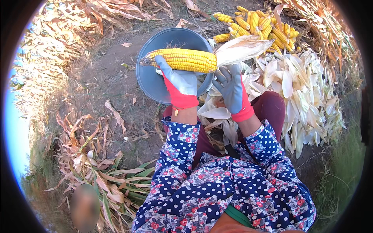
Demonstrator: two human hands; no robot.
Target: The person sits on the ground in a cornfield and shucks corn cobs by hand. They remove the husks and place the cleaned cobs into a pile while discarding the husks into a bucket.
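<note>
My left hand point(177, 80), in a grey-coated red work glove, grips an ear of corn point(186, 59) from below, thumb over its near side. Bare yellow kernels show along the ear, which lies level with its dark tip to the left. From its right end a pale dry husk point(244, 50) trails off to the right. My right hand point(230, 84), gloved alike, is just below that husk with fingers spread and nothing in its palm. Beneath the ear stands a grey plastic bucket point(148, 87); the hands and ear hide part of its inside.
Husked corn ears point(259, 24) are piled at the upper right. Below them spreads a heap of stripped husks point(303, 93), reaching my right knee. Dry cornstalks point(96, 174) lie at the lower left. Bare soil point(107, 78) with straw bits is left of the bucket.
</note>
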